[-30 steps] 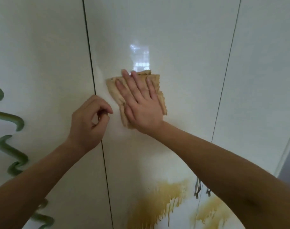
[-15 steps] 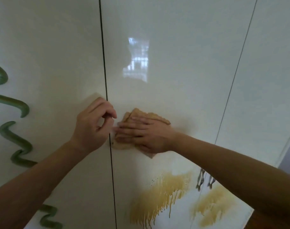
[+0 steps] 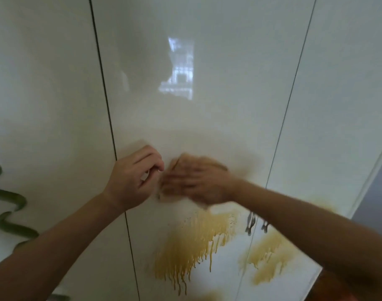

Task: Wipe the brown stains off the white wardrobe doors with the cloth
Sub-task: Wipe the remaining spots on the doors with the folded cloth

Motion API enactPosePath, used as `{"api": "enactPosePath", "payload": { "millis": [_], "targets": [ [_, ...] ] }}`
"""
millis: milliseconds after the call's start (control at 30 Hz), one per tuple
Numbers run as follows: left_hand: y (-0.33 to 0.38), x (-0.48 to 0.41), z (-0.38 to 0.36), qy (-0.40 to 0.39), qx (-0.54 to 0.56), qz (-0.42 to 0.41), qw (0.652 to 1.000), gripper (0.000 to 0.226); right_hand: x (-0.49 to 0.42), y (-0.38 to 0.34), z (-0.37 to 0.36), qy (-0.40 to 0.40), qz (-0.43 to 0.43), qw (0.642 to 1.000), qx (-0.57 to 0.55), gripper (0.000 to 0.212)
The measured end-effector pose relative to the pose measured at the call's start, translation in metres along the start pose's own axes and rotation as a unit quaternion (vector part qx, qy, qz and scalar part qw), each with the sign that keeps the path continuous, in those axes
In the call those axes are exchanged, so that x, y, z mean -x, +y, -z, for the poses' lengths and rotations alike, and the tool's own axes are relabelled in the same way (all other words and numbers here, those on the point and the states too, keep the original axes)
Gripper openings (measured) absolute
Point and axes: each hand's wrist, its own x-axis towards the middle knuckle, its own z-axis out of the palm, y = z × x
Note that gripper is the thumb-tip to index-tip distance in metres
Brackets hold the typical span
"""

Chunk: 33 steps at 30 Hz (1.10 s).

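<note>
My right hand, blurred by motion, presses a tan cloth flat against the middle white wardrobe door, fingers stretched leftward. Only the cloth's upper edge shows past the fingers. My left hand rests beside it at the door seam, fingers curled with nothing in them. Just below the right hand a brown dripping stain spreads on the middle door. A second brown stain marks the right door.
A green wavy line runs down the left door. Small dark metal handles sit at the seam between the middle and right doors. The wardrobe's right edge borders a grey wall.
My right hand slid the cloth from high on the middle door down to the area beside my left hand. It keeps rubbing there in a blur. The view tilted downward, showing more stain.
</note>
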Motion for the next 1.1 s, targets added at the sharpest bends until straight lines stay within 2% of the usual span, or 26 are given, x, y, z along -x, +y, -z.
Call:
{"api": "enactPosePath", "payload": {
  "millis": [67,133,200,233,300,367,400,467,633,733,800,867,967,1033,1100],
  "targets": [
    [0.009,-0.014,0.000,0.013,-0.004,0.005,1.000,0.021,0.002,0.049,0.031,0.037,-0.053,0.998,0.004,0.061],
    [0.017,-0.026,0.000,0.029,-0.008,0.002,1.000,0.020,-0.009,0.067,0.047,0.092,-0.105,0.990,0.009,0.065],
    [0.024,-0.032,-0.005,0.038,-0.006,0.002,0.999,0.019,-0.014,0.050,0.035,0.126,-0.144,0.981,-0.006,0.067],
    [0.027,-0.032,-0.009,0.041,-0.005,0.007,0.999,0.019,-0.012,0.031,0.019,0.120,-0.135,0.983,-0.022,0.067],
    [0.034,-0.027,-0.022,0.042,0.000,0.025,0.999,0.018,0.010,-0.013,-0.019,0.041,-0.026,0.998,-0.046,0.065],
    [0.038,-0.020,-0.036,0.032,0.005,0.038,0.999,0.019,0.049,-0.034,-0.048,-0.048,0.096,0.993,-0.052,0.061],
    [0.039,-0.017,-0.040,0.024,0.001,0.045,0.999,0.019,0.067,-0.032,-0.052,-0.066,0.136,0.987,-0.055,0.059],
    [0.039,-0.015,-0.040,0.013,-0.009,0.051,0.999,0.019,0.089,-0.007,-0.043,-0.083,0.150,0.984,-0.042,0.059],
    [0.054,-0.040,-0.038,0.016,-0.040,0.042,0.998,0.018,0.080,0.106,0.036,0.025,0.037,0.999,-0.004,0.059],
    [0.067,-0.059,-0.055,0.023,-0.048,0.038,0.998,0.017,0.064,0.098,0.036,0.105,-0.077,0.991,-0.008,0.064],
    [0.074,-0.064,-0.070,0.014,-0.038,0.031,0.999,0.016,0.070,0.057,0.003,0.116,-0.117,0.986,-0.031,0.066],
    [0.078,-0.063,-0.087,-0.001,-0.029,0.025,0.999,0.018,0.103,0.015,-0.034,0.059,-0.055,0.996,-0.045,0.067],
    [0.081,-0.064,-0.107,-0.015,-0.016,0.031,0.999,0.018,0.176,-0.004,-0.064,-0.026,0.048,0.997,-0.063,0.064],
    [0.084,-0.066,-0.113,-0.015,-0.017,0.038,0.999,0.017,0.197,0.011,-0.056,-0.077,0.083,0.991,-0.068,0.061],
    [0.089,-0.071,-0.116,-0.021,-0.020,0.036,0.999,0.017,0.189,0.047,-0.035,-0.059,0.092,0.992,-0.067,0.059]
  ]
}}
